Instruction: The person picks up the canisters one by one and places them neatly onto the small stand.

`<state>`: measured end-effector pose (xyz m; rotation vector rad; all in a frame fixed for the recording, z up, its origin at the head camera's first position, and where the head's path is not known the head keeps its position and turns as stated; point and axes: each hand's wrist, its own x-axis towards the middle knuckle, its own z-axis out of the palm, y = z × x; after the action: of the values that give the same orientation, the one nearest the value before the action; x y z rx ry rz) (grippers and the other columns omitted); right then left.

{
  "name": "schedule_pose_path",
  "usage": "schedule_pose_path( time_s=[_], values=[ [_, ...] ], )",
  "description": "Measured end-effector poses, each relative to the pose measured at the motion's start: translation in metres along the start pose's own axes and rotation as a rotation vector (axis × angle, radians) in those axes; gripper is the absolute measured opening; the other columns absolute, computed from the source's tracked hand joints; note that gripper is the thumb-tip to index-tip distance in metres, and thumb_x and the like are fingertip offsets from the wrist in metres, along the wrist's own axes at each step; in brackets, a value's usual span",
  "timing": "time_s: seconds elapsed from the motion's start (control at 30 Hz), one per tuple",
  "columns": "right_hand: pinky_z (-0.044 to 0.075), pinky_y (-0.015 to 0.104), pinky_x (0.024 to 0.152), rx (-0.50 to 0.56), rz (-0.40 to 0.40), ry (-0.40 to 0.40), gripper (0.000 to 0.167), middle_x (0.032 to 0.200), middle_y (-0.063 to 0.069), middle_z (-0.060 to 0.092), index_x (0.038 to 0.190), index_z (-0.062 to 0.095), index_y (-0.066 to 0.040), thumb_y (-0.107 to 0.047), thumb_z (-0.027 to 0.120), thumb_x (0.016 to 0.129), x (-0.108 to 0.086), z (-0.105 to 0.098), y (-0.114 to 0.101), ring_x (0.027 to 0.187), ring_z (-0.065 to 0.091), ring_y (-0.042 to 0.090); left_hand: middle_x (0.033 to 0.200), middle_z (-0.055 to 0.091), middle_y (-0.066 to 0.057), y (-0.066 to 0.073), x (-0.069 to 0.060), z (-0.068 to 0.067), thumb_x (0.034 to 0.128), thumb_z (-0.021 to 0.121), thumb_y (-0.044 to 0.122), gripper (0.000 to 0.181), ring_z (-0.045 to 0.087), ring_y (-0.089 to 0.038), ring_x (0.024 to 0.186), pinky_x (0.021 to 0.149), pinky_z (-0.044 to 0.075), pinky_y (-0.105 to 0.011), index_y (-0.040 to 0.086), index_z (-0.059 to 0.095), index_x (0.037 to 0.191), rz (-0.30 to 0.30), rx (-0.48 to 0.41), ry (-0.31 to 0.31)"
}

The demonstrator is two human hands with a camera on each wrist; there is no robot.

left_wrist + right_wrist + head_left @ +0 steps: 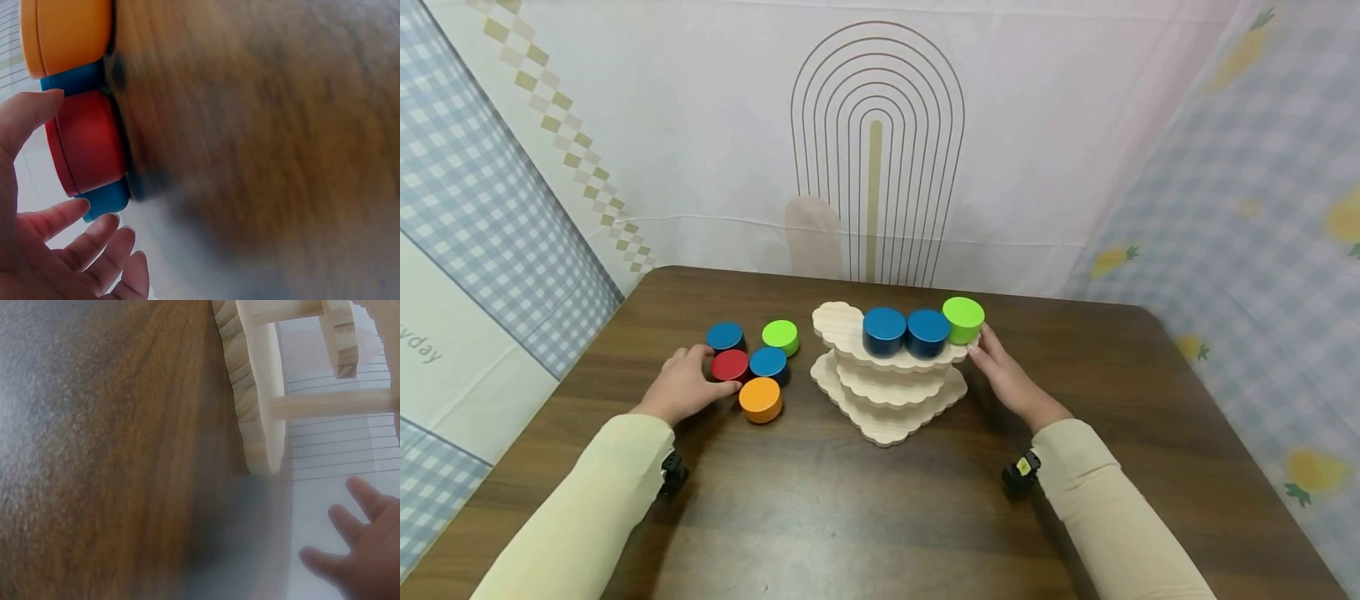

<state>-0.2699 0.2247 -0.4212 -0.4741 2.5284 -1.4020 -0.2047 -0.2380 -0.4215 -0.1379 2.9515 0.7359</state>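
Around the red cylinder [730, 365] the left hand [683, 387] is spread, thumb on its near side, fingers on the far side; in the left wrist view the left hand [59, 231] has a gap between its fingers and the red cylinder [92, 142]. At the right end of the tiered wooden stand [891, 387], the right hand [1011, 379] touches the top shelf's edge beside a green cylinder [963, 320]. Two blue cylinders [883, 331] stand left of it on that shelf. In the right wrist view the right hand [365, 544] has extended fingers, their contact with the stand out of view.
Near the red cylinder stand an orange cylinder [761, 400], a green one [781, 337] and two blue ones [769, 365] on the brown table [865, 517]. A patterned cloth [700, 125] hangs behind the table's far edge.
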Motion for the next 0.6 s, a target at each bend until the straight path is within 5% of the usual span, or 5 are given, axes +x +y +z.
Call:
schedule_pose_path(
  time_s=[0.6],
  values=[
    [0.005,0.069,0.108,-0.002,0.029,-0.018,0.068,0.161,0.018,-0.005,0.155,-0.009,-0.013,-0.04,0.028,0.105,0.0,-0.001,-0.004,0.145,0.002,0.043,0.122,0.045,-0.031,-0.001,0.01,0.014,0.0854,0.066,0.038,0.077,0.045,-0.044,0.109,0.09,0.047,-0.055,-0.012,0.036,0.135,-0.034,-0.039,-0.018]
  ],
)
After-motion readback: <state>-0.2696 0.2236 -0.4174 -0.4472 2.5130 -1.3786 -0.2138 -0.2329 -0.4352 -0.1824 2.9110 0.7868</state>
